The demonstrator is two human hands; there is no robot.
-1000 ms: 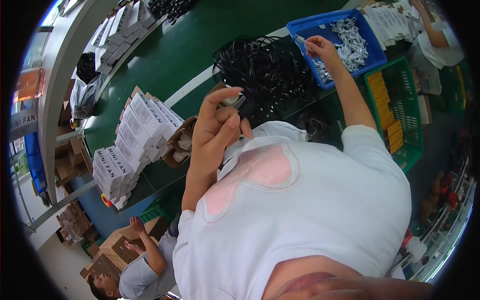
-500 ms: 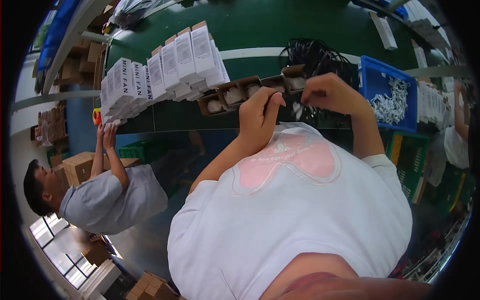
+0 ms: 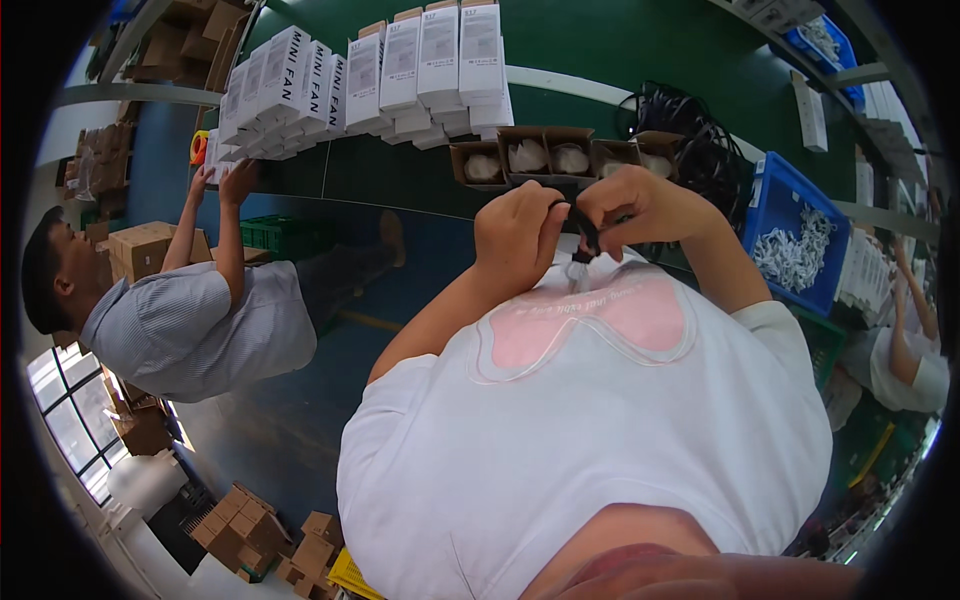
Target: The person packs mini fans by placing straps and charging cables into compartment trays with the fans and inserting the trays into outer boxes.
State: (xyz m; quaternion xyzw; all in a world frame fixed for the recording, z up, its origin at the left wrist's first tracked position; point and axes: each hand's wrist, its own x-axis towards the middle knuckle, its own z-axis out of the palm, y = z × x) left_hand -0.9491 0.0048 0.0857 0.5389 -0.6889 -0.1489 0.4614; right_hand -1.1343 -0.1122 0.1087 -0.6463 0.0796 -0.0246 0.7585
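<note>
In front of my chest both hands are closed on a short black strap (image 3: 588,236) that runs between them. My left hand (image 3: 515,235) pinches one end, its thumb along the side. My right hand (image 3: 648,208) holds the other part with curled fingers. A small pale piece (image 3: 577,268) hangs below the strap, too small to make out. Just beyond my hands stand open brown boxes (image 3: 528,150) with whitish wrapped items inside. A tangle of black cords (image 3: 700,135) lies on the green table behind my right hand.
Stacked white cartons (image 3: 440,60) stand on the green table (image 3: 590,35) to the left of the boxes. At the right is a blue bin (image 3: 765,195) with small white pieces (image 3: 805,250). A co-worker (image 3: 190,310) reaches to the table at the left; another person (image 3: 905,350) is at far right.
My right hand has come in toward my left, and the black strap now shows between them. The view has shifted, so the table things appear farther right.
</note>
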